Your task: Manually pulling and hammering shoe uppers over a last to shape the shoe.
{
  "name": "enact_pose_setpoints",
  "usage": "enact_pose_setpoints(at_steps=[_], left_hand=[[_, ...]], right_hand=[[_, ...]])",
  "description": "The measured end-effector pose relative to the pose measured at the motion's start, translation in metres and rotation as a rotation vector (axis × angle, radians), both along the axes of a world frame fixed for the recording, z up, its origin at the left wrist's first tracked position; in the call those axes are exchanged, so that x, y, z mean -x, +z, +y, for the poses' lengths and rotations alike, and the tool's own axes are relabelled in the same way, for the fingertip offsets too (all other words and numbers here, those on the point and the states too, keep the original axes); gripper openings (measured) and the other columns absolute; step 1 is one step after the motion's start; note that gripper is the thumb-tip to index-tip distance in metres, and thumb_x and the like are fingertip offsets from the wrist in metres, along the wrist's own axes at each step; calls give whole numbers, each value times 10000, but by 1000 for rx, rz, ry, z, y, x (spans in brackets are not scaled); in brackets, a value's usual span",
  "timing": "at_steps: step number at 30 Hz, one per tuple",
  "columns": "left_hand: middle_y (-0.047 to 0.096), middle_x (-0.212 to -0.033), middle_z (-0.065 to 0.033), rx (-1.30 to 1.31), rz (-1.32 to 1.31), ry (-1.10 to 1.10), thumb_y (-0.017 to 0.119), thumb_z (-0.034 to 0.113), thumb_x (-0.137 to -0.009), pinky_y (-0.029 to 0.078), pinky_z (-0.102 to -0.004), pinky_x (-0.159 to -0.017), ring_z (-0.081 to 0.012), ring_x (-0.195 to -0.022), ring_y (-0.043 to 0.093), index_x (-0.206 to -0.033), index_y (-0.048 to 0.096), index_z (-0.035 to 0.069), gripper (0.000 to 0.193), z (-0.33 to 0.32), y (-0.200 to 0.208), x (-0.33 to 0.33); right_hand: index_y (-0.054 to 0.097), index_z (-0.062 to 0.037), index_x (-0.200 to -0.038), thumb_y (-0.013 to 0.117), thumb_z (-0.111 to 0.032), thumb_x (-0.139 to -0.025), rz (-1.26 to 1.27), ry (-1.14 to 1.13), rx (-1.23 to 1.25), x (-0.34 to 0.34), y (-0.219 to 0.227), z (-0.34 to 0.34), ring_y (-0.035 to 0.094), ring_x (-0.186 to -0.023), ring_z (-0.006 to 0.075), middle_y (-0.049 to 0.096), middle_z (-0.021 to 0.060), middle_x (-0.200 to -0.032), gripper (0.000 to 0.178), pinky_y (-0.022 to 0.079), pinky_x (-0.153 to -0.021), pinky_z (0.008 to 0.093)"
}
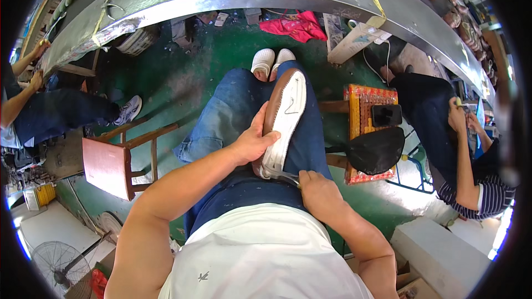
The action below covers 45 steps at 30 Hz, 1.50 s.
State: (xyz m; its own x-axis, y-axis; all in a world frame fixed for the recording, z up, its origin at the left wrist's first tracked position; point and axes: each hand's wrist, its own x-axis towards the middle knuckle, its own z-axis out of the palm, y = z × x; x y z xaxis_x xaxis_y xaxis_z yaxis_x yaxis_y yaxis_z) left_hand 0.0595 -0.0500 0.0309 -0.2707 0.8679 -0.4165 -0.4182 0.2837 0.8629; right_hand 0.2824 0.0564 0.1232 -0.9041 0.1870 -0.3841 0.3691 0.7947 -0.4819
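Note:
Across my lap lies a brown shoe (289, 108) with its white sole turned up and its toe pointing away from me. A dark stitch-like line runs along the sole's edge, and a loose dark strand curls on its middle. My left hand (256, 143) is closed round the shoe's left side, thumb over the sole. My right hand (321, 191) grips a thin metal hand tool (284, 175), whose far end meets the sole at the heel. The fingers hide most of its handle, so its exact kind is unclear.
A metal-edged workbench (233, 4) spans the far side. On my left stands a wooden stool (108, 166); on my right, another seat (354, 133) bears a phone (386, 115) and a black cushion-like thing (377, 151). Other people sit at both sides. A fan (61, 263) stands lower left.

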Motion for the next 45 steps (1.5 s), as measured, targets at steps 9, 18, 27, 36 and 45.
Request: enact_pose_setpoints(at_steps=[9,18,27,36,45], left_hand=[[86,-1653,-241,60,672,39,659,193,-937,204,-395,-1232,-367,-1537,165,-1621,-5,18,969,-6,-3,-32],[57,-1685,-155,-57,210,10,606,58,-958,194,-351,-1230,-252,-1545,130,-1628,-106,98,978,-50,-25,-30],[230,-1646,-103,-96,87,5,619,28,-966,270,-344,-1200,-208,-1491,283,-1637,-91,163,986,-41,-10,-28],[432,-1545,-124,-52,-177,197,667,137,-982,362,-343,-1158,-207,-1392,450,-1621,183,51,807,-26,24,0],[489,-1520,-153,-580,-721,149,635,372,-1001,462,-506,-1109,-318,-1320,558,-1570,332,86,706,3,124,78]], right_hand=[[670,-15,-1112,657,-253,-971,-637,2,990,14,-47,83,683,-764,143,715,42,-882,277,512,-614,307],[644,28,-1089,575,-318,-1035,-496,-77,805,41,19,93,667,-775,117,727,74,-931,357,536,-558,285],[576,19,-950,406,-332,-1090,140,-232,427,76,-5,72,667,-668,267,673,145,-801,415,521,-683,389],[615,32,-1070,394,-404,-1102,246,-730,975,43,-62,78,668,-671,157,686,94,-859,489,529,-621,309],[691,-17,-1010,647,-405,-961,6,-40,-64,3,-7,45,718,-837,320,705,156,-909,394,579,-763,415]])
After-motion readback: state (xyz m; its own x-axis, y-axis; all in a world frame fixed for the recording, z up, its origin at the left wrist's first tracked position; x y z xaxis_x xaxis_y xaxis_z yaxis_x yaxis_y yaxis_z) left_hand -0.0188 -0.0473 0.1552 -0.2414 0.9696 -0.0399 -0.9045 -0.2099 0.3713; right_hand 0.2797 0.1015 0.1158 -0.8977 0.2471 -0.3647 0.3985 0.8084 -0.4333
